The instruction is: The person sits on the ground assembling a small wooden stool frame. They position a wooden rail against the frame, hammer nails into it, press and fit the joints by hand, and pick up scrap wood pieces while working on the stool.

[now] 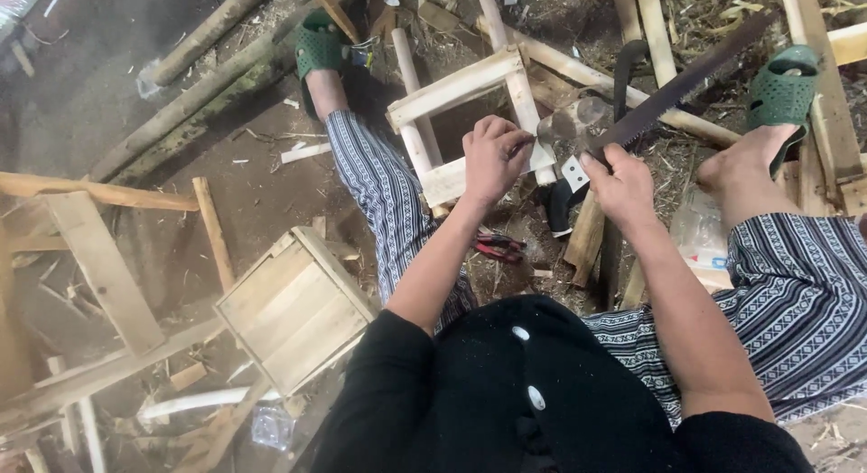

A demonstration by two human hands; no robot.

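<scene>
My left hand (494, 159) rests on a small wooden frame (452, 89) of pale slats that stands between my feet, its fingers pinched together at the frame's right rail. My right hand (623, 186) is closed around a tool handle just right of it. A blurred grey metal head (569, 122), seemingly a hammer, sits above the fingers next to the left hand's fingertips. A long toothed saw blade (691, 80) runs from behind my right hand up to the upper right. What the left fingertips pinch is too small to tell.
A shallow wooden box (293, 310) lies at lower left beside my knee. Red-handled pliers (498, 247) lie on the dirt under my left forearm. Poles (203, 84), planks and offcuts litter the ground. A clear plastic bag (700, 231) sits by my right leg.
</scene>
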